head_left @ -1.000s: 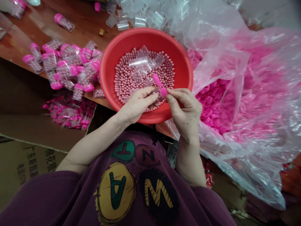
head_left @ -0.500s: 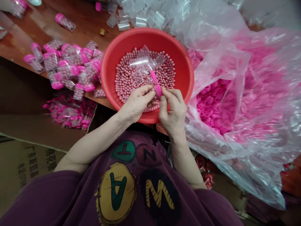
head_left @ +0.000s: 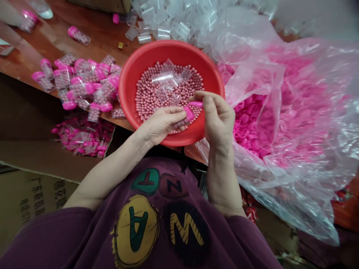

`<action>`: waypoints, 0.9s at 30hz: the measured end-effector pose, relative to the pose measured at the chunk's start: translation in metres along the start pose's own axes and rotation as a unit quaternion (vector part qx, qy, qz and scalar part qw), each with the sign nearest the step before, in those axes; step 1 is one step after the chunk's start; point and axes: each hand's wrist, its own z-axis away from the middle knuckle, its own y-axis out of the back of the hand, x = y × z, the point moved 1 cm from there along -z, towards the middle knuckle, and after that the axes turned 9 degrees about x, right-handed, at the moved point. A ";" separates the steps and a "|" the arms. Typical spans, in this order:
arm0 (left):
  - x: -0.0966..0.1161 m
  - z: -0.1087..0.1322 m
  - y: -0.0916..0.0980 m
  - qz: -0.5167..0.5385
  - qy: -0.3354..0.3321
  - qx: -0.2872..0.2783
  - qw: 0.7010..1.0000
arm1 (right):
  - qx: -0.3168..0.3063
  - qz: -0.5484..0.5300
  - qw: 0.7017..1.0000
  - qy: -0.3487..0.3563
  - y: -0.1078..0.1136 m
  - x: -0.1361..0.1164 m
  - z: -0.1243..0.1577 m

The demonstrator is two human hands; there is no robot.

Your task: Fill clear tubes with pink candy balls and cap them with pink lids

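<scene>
My left hand (head_left: 158, 124) is closed around a small clear bottle of pink balls, its pink cap (head_left: 189, 113) facing right. From that cap a pink flip lid (head_left: 196, 104) sticks out, and the fingertips of my right hand (head_left: 220, 117) are pinched at its far end. Both hands are over the near right part of a red basin (head_left: 127, 74). Pink balls (head_left: 146, 91) cover the basin's bottom, with several clear plastic tubes (head_left: 164, 77) lying on them. My left fingers hide much of the bottle's body.
Left of the basin lie filled bottles (head_left: 81, 86) on a brown table (head_left: 103, 33). A cardboard box (head_left: 28, 149) below holds more filled bottles (head_left: 84, 136). Clear empty tubes (head_left: 162, 31) are heaped behind. To the right, a plastic bag (head_left: 297, 186) holds pink caps (head_left: 252, 123).
My right hand has moved right and turned upright, away from the cap's body to the flip lid. The lid, pointing up and away before, now points right. My left hand keeps the bottle.
</scene>
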 end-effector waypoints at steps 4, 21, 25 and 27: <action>0.002 -0.002 -0.004 0.034 0.021 0.033 0.999 | -0.073 0.145 0.978 0.135 0.005 0.004 0.024; 0.027 0.019 0.008 -0.055 -0.049 0.065 0.995 | -0.037 0.272 0.943 0.187 -0.044 -0.017 0.020; 0.051 0.031 0.029 -0.117 -0.109 0.108 0.981 | -0.172 0.181 0.953 0.170 -0.046 -0.022 -0.007; 0.070 0.034 0.050 -0.170 -0.177 0.161 0.956 | -0.221 0.154 0.952 0.147 -0.035 -0.011 -0.030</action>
